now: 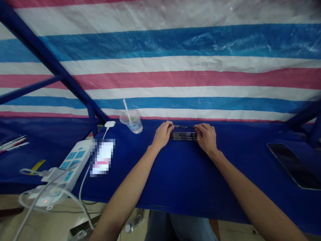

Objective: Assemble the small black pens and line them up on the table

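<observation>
A dark slim pen point(182, 126) is stretched crosswise between my two hands, just beyond a row of similar pens. My left hand point(163, 134) pinches its left end. At the other end, the fingers of my right hand point(206, 134) are closed on it. Several black and clear pens point(184, 136) lie side by side on the blue table covering point(180, 177), directly below the held pen. The right hand hides the right tips of that row.
A plastic cup with a straw point(134, 122) stands at the back left. Further left are a lit phone point(102, 157), a white power strip point(72, 164) with cables, and more pens point(15, 144). A dark phone point(296, 165) lies right. Blue metal bars point(72, 90) and a striped tarp point(190, 78) bound the back.
</observation>
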Action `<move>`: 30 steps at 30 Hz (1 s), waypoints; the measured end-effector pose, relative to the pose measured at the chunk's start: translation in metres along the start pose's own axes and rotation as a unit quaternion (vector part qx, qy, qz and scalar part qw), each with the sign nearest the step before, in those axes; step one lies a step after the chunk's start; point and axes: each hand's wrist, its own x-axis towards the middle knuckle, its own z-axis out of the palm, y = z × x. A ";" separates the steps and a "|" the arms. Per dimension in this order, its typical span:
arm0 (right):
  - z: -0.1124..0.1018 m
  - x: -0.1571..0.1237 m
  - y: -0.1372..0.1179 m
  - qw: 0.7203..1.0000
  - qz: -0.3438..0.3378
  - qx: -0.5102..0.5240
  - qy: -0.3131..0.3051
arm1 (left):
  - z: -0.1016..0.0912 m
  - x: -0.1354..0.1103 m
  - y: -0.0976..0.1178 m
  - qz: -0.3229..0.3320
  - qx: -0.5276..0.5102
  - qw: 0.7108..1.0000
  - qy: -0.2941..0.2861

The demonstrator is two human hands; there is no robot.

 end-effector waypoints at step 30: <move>0.007 -0.002 -0.008 0.993 -0.072 0.071 -0.059 | -0.002 0.000 0.005 0.058 -0.010 0.994 -0.089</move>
